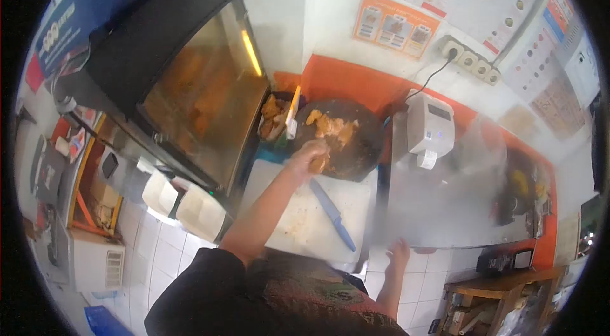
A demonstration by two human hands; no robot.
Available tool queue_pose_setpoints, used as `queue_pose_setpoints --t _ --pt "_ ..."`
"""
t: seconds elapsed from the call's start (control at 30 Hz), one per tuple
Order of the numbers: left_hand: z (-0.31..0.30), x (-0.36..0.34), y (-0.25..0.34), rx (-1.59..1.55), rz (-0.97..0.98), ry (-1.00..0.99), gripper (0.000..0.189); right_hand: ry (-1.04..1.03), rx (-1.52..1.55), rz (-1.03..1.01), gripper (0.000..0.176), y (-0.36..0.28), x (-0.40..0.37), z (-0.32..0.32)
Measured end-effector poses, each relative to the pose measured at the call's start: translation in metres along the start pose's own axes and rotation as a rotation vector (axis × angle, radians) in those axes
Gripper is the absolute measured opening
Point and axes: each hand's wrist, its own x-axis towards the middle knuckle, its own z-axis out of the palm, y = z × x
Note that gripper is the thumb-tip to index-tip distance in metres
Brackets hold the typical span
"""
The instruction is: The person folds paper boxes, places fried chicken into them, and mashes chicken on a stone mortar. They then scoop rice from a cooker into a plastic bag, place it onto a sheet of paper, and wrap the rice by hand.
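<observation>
Your left hand: curled, contents unclear, at one dark round slab | your right hand: loosely open, empty | one blue knife, one white board

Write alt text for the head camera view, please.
A person's left hand is at a dark round board bearing browned food. A blue knife lies on a white board; the right hand is beside a metal counter.

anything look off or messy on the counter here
Slightly messy: the white cutting board has brownish smears, seemingly food residue. The blue knife lies loose and slantwise across it, its handle towards the person. No damage stands out.
</observation>
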Motion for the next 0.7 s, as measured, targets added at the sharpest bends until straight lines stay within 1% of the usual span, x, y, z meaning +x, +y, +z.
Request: queue_pose_setpoints --t 0.07,0.13,0.2,0.27,0.3,0.4,0.43,0.47,0.53,0.57,0.67,0.7 --pt "0.029 -0.074 0.022 -0.175 -0.105 0.071 0.033 -0.082 0.008 -0.015 0.054 0.002 0.000 0.018" --pt "0.031 -0.151 0.029 -0.355 -0.099 -0.039 0.037 -0.143 -0.053 -0.015 0.056 0.001 -0.001 0.037" --pt "0.046 -0.228 0.043 -0.483 -0.127 -0.057 0.046 -0.199 -0.153 0.011 0.054 0.002 0.004 0.053" --pt "0.044 -0.286 0.064 -0.377 -0.050 -0.108 0.055 -0.335 -0.096 -0.006 0.053 0.009 0.004 0.062" --pt "0.050 -0.313 0.074 -0.351 -0.015 0.101 0.061 -0.386 -0.058 -0.021 0.052 0.011 0.005 0.068" --pt "-0.006 -0.354 0.089 -0.171 0.216 0.212 0.053 -0.402 -0.115 -0.035 0.051 0.012 0.000 0.084" --pt "-0.034 -0.362 0.088 -0.035 0.295 0.384 0.051 -0.380 -0.118 -0.046 0.051 0.003 -0.011 0.091" --pt "-0.062 -0.364 0.083 0.103 0.373 0.553 0.049 -0.402 -0.138 -0.057 0.050 -0.003 -0.016 0.098" --pt "-0.087 -0.351 0.086 0.481 0.242 0.937 0.047 -0.439 -0.174 -0.075 0.050 -0.012 -0.027 0.108" --pt "-0.088 -0.343 0.093 0.678 0.167 1.117 0.046 -0.441 -0.201 -0.057 0.050 -0.020 -0.034 0.116" --pt "-0.062 -0.325 0.109 0.983 -0.177 1.061 0.051 -0.449 -0.253 -0.018 0.049 -0.034 -0.041 0.127" --pt "-0.072 -0.326 0.109 0.983 -0.322 1.042 0.039 -0.452 -0.245 -0.014 0.049 -0.031 -0.039 0.125"
